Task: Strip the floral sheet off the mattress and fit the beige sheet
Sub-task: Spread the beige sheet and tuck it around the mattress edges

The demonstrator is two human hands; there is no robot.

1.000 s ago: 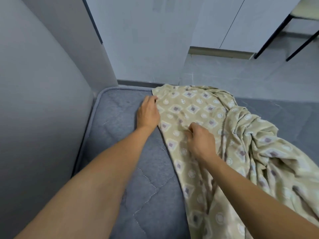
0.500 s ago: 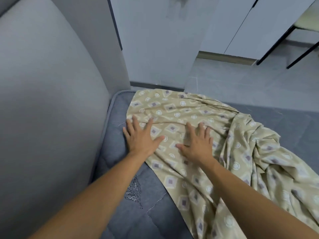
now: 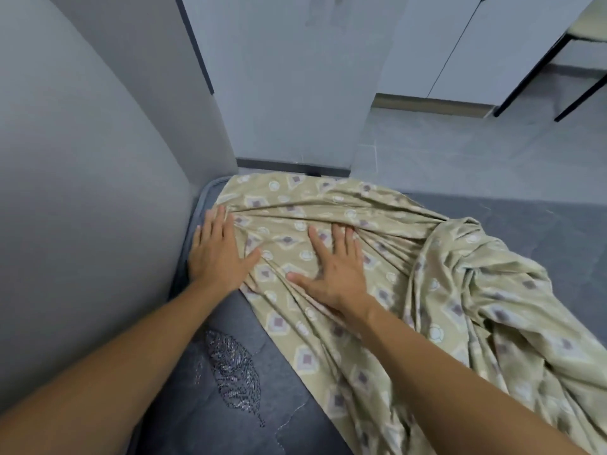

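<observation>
The beige sheet (image 3: 387,264) with diamond and circle prints lies rumpled across the grey quilted mattress (image 3: 210,399), its far edge reaching the mattress's top corner. My left hand (image 3: 218,254) lies flat with fingers spread on the sheet's left edge, close to the headboard side. My right hand (image 3: 331,267) presses flat on the sheet beside it, fingers straight and pointing away, with folds bunching at the fingertips. No floral sheet is in view.
A grey padded headboard (image 3: 82,192) rises at the left, tight against the mattress. Beyond the mattress stand a pale wall (image 3: 289,87), white cabinet doors (image 3: 453,44) and grey floor tiles (image 3: 476,159). Black chair legs (image 3: 578,93) show at the upper right.
Both hands have gone from gripping the sheet's edge to lying flat, and have slid the sheet left and away, so it now covers the mattress's far corner.
</observation>
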